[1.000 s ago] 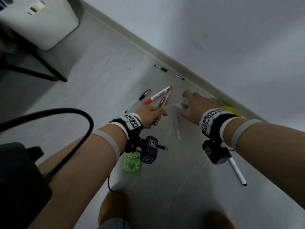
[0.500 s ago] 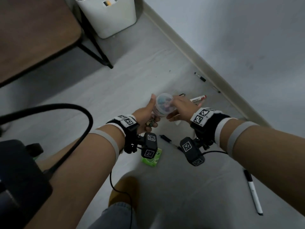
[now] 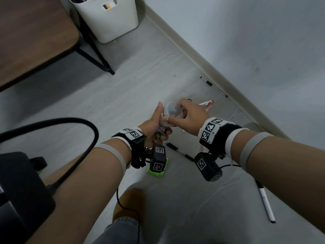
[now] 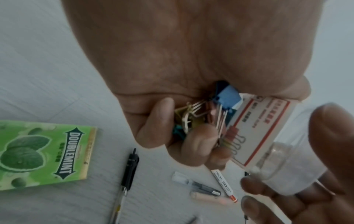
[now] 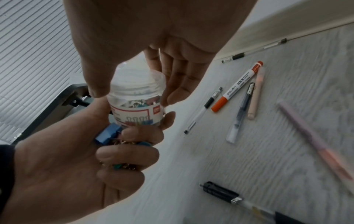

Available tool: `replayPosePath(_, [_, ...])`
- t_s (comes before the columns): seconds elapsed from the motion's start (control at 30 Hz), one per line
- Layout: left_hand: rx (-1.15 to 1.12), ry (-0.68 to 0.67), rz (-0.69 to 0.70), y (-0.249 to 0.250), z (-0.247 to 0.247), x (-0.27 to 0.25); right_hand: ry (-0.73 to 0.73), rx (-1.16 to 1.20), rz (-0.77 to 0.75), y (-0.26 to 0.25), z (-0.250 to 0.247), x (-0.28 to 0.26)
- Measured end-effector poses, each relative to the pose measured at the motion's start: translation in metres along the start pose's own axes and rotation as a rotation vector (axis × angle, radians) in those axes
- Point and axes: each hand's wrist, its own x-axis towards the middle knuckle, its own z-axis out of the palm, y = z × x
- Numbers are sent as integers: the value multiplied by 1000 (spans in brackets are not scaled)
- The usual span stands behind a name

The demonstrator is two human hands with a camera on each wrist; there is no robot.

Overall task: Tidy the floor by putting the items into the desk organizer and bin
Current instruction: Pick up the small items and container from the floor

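Observation:
A clear plastic jar [image 3: 171, 111] of binder clips is held up between both hands above the floor. My left hand [image 3: 156, 124] grips a bunch of loose binder clips [image 4: 228, 97] in its curled lower fingers, while its thumb and forefinger steady the jar [image 5: 134, 106] at the label. The blue clip [image 5: 107, 134] sticks out of that fist. My right hand [image 3: 186, 113] comes from above, with thumb and fingers round the jar's open rim [image 5: 138, 81]. Its fingertips [image 4: 325, 151] show beside the jar [image 4: 262, 125].
On the floor lie a red marker [image 3: 205, 103], several pens [image 5: 243, 109], a black pen [image 3: 177, 150], a green gum pack [image 4: 44, 153] and a white marker [image 3: 265, 201]. A white bin [image 3: 109, 20] stands by the wall, next to a brown table [image 3: 35, 37].
The right hand lifted the jar off the floor and brought it to the left hand. Both hands now hold it, raised. The head view has swung toward the bin and table.

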Motion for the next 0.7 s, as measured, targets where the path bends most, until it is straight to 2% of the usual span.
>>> replayPosePath(0.13, [48, 57, 19, -7, -2, -1, -17, -52, -99, 1, 5, -2])
replayPosePath(0.33, [122, 131, 65, 0, -4, -3, -68, -1, -209, -5, -5, 1])
replayPosePath(0.5, [138, 114, 2, 5, 5, -3, -114, -110, -316, 2, -12, 1])
replayPosePath(0.7, [166, 68, -48, 3, 10, 2, -23, 57, -240, 12, -7, -12])
